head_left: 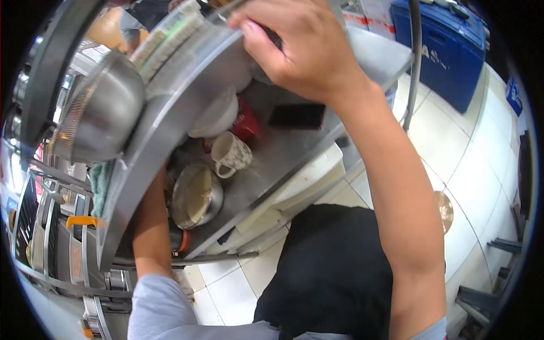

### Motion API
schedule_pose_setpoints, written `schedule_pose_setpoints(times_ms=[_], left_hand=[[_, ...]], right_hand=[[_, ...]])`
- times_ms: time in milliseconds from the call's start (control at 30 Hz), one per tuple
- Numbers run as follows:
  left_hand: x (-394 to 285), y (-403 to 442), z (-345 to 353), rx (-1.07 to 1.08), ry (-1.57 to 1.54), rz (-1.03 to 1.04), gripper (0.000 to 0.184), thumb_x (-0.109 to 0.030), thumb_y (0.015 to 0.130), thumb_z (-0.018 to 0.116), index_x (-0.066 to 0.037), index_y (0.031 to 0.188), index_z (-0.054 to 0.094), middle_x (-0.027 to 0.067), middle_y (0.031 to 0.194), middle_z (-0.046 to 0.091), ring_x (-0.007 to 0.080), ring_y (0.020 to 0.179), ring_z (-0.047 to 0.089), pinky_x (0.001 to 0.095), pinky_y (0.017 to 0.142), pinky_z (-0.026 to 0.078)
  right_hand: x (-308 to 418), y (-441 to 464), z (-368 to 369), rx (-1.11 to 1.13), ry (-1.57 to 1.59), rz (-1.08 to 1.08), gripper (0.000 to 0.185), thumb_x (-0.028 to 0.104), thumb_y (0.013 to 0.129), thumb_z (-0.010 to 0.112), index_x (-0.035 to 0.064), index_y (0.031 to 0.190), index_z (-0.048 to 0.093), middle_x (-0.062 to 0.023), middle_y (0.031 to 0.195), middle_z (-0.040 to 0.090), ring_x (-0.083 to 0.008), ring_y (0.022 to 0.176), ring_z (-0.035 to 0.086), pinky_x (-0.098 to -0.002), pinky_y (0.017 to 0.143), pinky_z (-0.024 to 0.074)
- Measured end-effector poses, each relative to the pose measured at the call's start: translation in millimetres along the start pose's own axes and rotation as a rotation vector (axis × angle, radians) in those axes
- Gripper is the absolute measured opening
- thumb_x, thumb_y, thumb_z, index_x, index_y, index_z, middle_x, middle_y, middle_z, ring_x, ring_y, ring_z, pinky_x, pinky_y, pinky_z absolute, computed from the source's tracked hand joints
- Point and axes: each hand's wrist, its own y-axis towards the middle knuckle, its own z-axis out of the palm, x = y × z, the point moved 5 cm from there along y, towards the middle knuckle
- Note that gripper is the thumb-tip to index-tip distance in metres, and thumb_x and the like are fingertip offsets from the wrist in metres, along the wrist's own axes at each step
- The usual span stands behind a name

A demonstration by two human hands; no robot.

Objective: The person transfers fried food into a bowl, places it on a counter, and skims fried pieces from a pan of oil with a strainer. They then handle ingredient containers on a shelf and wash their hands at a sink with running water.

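Where the left forearm (152, 235) reaches in, a silvery bowl (216, 199) gleams

On my head feed I'm seeing the right hand (297, 45) curled by the edge of the steel counter (156, 122). Left forearm (152, 226) goes in under it, left hand hidden. Patterned mug (233, 153) sits near a metal bowl (216, 198) of pale stuff (199, 197) on the shelf (269, 164) below.

The bright view bends toward blackened corners.
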Motion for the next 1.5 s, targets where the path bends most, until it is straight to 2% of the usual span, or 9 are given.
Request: schedule_pose_setpoints(times_ms=[100, 167, 533, 733, 833, 1000, 1267, 1367, 1500], left_hand=[[47, 67, 49, 0.253, -0.233, 0.002, 0.025, -0.023, 0.092, 0.054, -0.002, 0.101, 0.065, 0.0196, 0.102, 0.065, 0.0391, 0.1, 0.061, 0.0458, 0.087, 0.048], [33, 70, 72, -0.216, 0.175, 0.632, 0.022, -0.022, 0.09, 0.054, -0.003, 0.093, 0.063, 0.0169, 0.093, 0.064, 0.0357, 0.089, 0.06, 0.0464, 0.078, 0.047], [44, 66, 24, 0.021, -0.121, 0.03, 0.019, -0.02, 0.087, 0.053, -0.004, 0.093, 0.064, 0.0165, 0.093, 0.064, 0.0351, 0.086, 0.06, 0.0457, 0.077, 0.047], [6, -129, 9, 0.449, -0.203, -0.101, 0.018, -0.018, 0.086, 0.053, -0.005, 0.093, 0.064, 0.0163, 0.092, 0.064, 0.0348, 0.085, 0.059, 0.0453, 0.077, 0.047], [-69, -246, -49, 0.898, -0.404, -0.172, 0.018, -0.018, 0.085, 0.053, -0.006, 0.093, 0.064, 0.0162, 0.092, 0.064, 0.0346, 0.084, 0.059, 0.0451, 0.077, 0.047], [-153, -200, -295, 0.591, -1.148, 0.424, 0.012, -0.007, 0.076, 0.063, -0.008, 0.088, 0.064, 0.012, 0.087, 0.064, 0.0293, 0.082, 0.062, 0.0396, 0.067, 0.051], [143, 99, -330, -0.351, -0.301, -0.392, 0.017, -0.013, 0.088, 0.058, -0.003, 0.101, 0.063, 0.0143, 0.085, 0.068, 0.0341, 0.08, 0.066, 0.0428, 0.07, 0.05], [248, 101, -219, -0.171, -0.059, -0.807, 0.033, -0.032, 0.087, 0.061, -0.004, 0.105, 0.059, 0.018, 0.085, 0.065, 0.0381, 0.077, 0.065, 0.0433, 0.072, 0.054], [274, 71, -117, 0.286, -0.915, -1.49, 0.036, -0.038, 0.092, 0.057, -0.009, 0.114, 0.052, 0.0145, 0.085, 0.062, 0.0292, 0.072, 0.064, 0.0439, 0.059, 0.055]], right_hand=[[4, -5, -4, -0.102, 0.058, -0.023, 0.011, 0.012, 0.082, 0.055, 0.0042, 0.074, 0.057, -0.012, 0.072, 0.058, -0.0314, 0.076, 0.057, -0.0401, 0.077, 0.0423], [4, -5, -5, -0.094, 0.042, -0.036, 0.012, 0.012, 0.082, 0.056, 0.0042, 0.074, 0.058, -0.012, 0.072, 0.058, -0.0309, 0.076, 0.057, -0.0402, 0.078, 0.0422], [3, 11, 7, 0.116, -0.1, 0.106, 0.017, 0.01, 0.076, 0.057, 0.007, 0.089, 0.067, -0.0073, 0.092, 0.068, -0.027, 0.093, 0.06, -0.0377, 0.091, 0.0397], [5, 27, 13, 0.349, -0.137, 0.3, 0.03, 0.009, 0.07, 0.052, 0.0093, 0.094, 0.07, -0.0061, 0.107, 0.07, -0.0264, 0.105, 0.06, -0.0396, 0.101, 0.0327], [5, 37, 15, 0.417, -0.14, 0.365, 0.032, 0.009, 0.069, 0.05, 0.0089, 0.094, 0.07, -0.0072, 0.107, 0.07, -0.0278, 0.108, 0.059, -0.0403, 0.104, 0.0312], [10, 54, 17, 0.562, -0.134, 0.517, 0.03, 0.006, 0.073, 0.051, 0.0073, 0.098, 0.068, -0.0081, 0.113, 0.068, -0.0294, 0.113, 0.056, -0.0447, 0.105, 0.0304], [22, 98, 25, 0.829, -0.118, 0.726, 0.032, 0.001, 0.076, 0.052, 0.0069, 0.105, 0.066, -0.0098, 0.122, 0.063, -0.0332, 0.122, 0.051, -0.0512, 0.11, 0.0272], [32, 114, 26, 0.941, -0.131, 0.749, 0.034, 0.0, 0.076, 0.053, 0.0063, 0.107, 0.065, -0.0127, 0.125, 0.062, -0.036, 0.125, 0.049, -0.0516, 0.11, 0.0285], [62, 126, 3, 0.959, -0.128, 0.972, 0.034, -0.001, 0.076, 0.053, 0.0053, 0.107, 0.064, -0.0152, 0.123, 0.062, -0.0381, 0.12, 0.051, -0.0497, 0.107, 0.033]])
